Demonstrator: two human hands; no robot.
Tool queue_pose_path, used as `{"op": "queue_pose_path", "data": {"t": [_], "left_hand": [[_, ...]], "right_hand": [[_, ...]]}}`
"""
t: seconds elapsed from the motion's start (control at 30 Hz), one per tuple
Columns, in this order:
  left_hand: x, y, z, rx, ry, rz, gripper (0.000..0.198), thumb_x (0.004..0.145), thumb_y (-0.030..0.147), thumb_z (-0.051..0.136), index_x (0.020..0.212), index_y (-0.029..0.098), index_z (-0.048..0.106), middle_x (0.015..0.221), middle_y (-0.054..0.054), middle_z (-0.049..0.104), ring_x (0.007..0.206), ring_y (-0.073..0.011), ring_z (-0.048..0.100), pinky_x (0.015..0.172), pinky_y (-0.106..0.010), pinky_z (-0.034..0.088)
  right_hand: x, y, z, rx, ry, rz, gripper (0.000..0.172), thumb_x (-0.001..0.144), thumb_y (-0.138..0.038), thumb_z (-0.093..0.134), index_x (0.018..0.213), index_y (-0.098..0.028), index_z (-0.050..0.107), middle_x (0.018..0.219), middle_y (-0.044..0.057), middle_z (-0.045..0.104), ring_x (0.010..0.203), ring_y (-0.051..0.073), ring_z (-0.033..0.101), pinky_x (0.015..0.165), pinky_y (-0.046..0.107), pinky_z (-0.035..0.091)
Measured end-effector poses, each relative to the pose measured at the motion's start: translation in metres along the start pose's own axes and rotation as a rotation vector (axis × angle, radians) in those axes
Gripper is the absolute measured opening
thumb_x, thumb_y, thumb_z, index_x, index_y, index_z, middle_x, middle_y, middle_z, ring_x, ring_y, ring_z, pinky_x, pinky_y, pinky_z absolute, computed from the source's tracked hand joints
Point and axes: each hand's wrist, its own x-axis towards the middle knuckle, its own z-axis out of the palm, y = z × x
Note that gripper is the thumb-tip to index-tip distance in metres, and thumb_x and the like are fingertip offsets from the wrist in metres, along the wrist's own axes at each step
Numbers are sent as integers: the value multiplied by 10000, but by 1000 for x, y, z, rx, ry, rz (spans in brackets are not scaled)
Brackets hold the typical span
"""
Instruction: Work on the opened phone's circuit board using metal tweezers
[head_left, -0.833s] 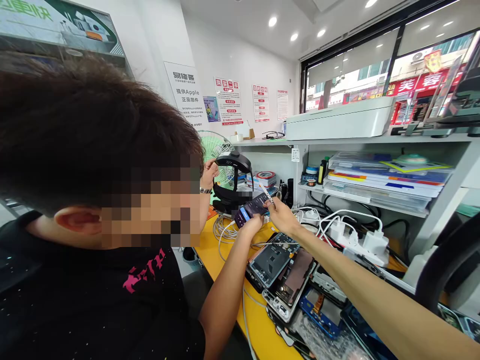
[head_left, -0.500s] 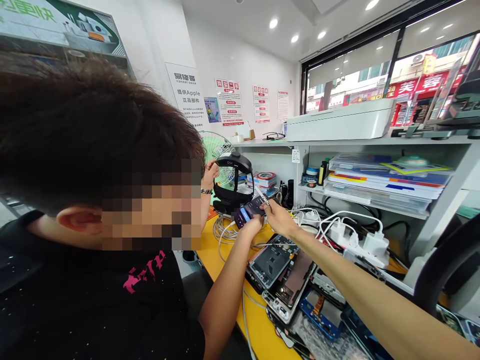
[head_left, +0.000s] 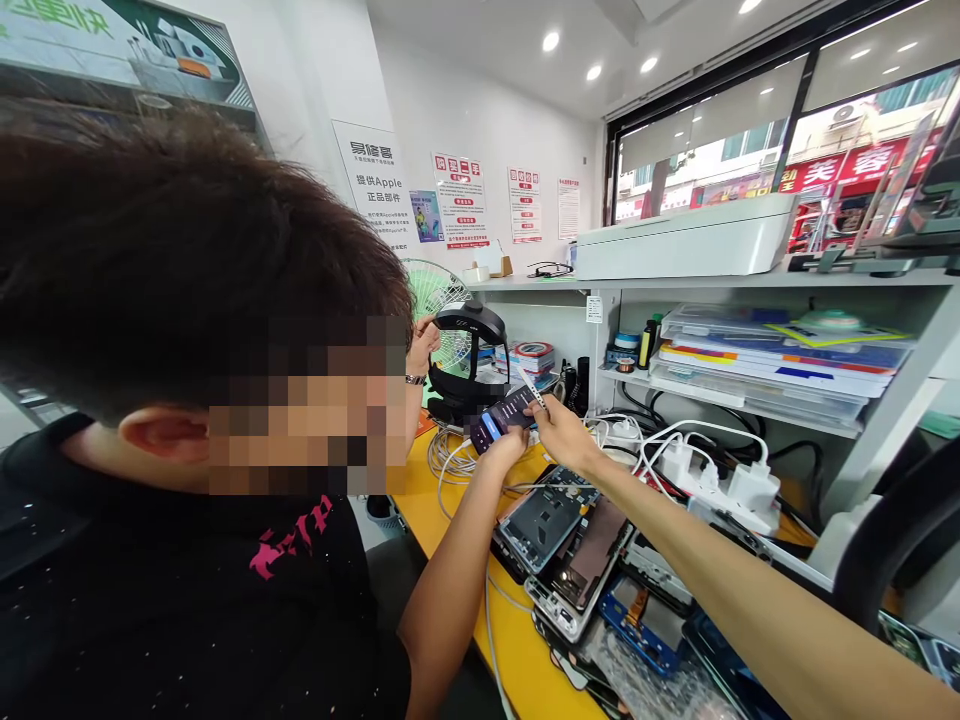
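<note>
My right hand (head_left: 561, 430), on the arm from the lower right, is closed with its fingertips pinching a thin white strip with dark marks (head_left: 529, 384). The strip lies at the far end of a dark phone (head_left: 501, 416), whose lit screen shows a blue button. A co-worker's hand (head_left: 506, 450) holds the phone from below, close to my fingers. Whether my fingertips also touch the phone is hard to tell. My left hand is out of view. Below my forearm lies a pile of opened phones and phone parts (head_left: 551, 520) on the yellow table (head_left: 506, 640).
The co-worker (head_left: 315, 590) in black sits at left, other hand (head_left: 422, 345) raised near a black headset (head_left: 471, 325). White cables (head_left: 450, 460) coil on the table. Chargers (head_left: 752, 490) crowd a power strip at right. Behind are a shelf with folders (head_left: 780, 370) and a green fan (head_left: 431, 285).
The view has shifted slightly. My right hand and the white strip have moved a little, and more of the strip shows. The co-worker's grip on the phone looks the same.
</note>
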Motion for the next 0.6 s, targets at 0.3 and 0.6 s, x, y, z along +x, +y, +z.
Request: {"op": "queue_pose_path", "data": {"t": [0.3,0.6], "left_hand": [[2,2,5,284,10,75,301,936,282,660,1203,147,625,1223,-84,633,1026,-193,645,842,-368,593],[5,5,13,175,21,26,290,938,290,658,1190,148,630,1203,-79,639,1014,-188,646,844,-366,590]], "right_hand": [[3,-10,5,-108,-67,-24,110,1071,-175,430,1087,-202,534,1097,88,678,1084,271,634,889,295,448],[6,-13,5,-156,-72,-18,108,1088,-215,399,1061,-196,502,1024,110,681,1017,307,648,820,322,457]]}}
